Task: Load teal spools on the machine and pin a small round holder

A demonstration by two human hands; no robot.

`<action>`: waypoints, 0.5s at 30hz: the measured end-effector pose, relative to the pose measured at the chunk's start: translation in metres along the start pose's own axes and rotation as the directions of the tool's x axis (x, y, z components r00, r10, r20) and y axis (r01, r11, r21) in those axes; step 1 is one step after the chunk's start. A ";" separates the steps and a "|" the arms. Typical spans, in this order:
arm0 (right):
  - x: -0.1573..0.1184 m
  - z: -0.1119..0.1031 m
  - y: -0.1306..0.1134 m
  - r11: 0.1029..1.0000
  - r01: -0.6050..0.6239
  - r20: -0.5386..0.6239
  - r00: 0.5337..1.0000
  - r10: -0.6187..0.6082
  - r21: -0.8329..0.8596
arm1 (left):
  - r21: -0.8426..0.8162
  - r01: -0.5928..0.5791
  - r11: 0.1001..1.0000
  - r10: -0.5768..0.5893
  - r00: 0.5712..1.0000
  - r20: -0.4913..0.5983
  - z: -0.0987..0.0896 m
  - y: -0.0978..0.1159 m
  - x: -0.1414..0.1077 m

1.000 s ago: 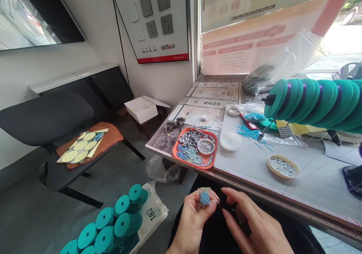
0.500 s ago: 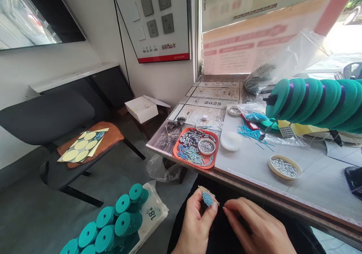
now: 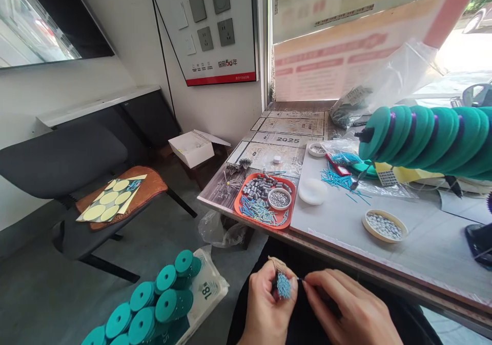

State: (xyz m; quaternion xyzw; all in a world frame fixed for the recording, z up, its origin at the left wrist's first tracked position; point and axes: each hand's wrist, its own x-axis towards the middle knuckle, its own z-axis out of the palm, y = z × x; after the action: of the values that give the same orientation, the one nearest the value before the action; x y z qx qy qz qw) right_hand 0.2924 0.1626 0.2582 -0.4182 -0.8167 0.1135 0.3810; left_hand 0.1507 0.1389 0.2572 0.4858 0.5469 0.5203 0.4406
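My left hand (image 3: 267, 304) is closed round a bundle of thin blue sticks (image 3: 284, 286), whose ends point up toward the camera, with a tan wrapping at its upper edge. Just to the right, my right hand (image 3: 348, 304) pinches a tiny dark piece between thumb and index finger, close to my left thumb. What that piece is, I cannot make out. Both hands are above my lap, below the table's front edge. On the table, an orange tray (image 3: 239, 207) holds grey cylinders, blue sticks and a small round dish of metal bits.
Teal discs on a rod (image 3: 423, 137) reach in from the right. A dish of pale pieces (image 3: 385, 226) and a white round lid (image 3: 312, 191) lie on the table (image 3: 330, 222). Stacked teal rolls (image 3: 142, 324) stand at lower left, near a chair (image 3: 77, 242).
The bundle in my left hand has tilted, so its blue ends sit slightly lower. A small dark piece now shows at my right fingertips. The view has shifted slightly.
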 end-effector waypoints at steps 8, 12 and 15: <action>0.014 -0.001 -0.004 0.953 0.294 -0.023 0.955 -0.296 -0.076 | -0.623 0.248 0.742 -0.266 0.962 0.066 0.004 0.013 0.005; 0.014 0.003 -0.008 0.936 0.346 -0.058 0.935 -0.349 -0.057 | -0.826 0.323 0.462 -0.330 0.927 0.177 0.006 0.032 0.010; 0.012 0.000 -0.008 0.942 0.336 -0.048 0.940 -0.337 -0.023 | -0.876 0.197 0.441 -0.377 0.926 0.018 -0.006 0.042 0.019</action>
State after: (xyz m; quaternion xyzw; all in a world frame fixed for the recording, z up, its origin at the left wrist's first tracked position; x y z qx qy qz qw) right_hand 0.2831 0.1664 0.2688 -0.2781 -0.8669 0.0301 0.4126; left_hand 0.1452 0.1567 0.3000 0.0497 0.3230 0.6819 0.6544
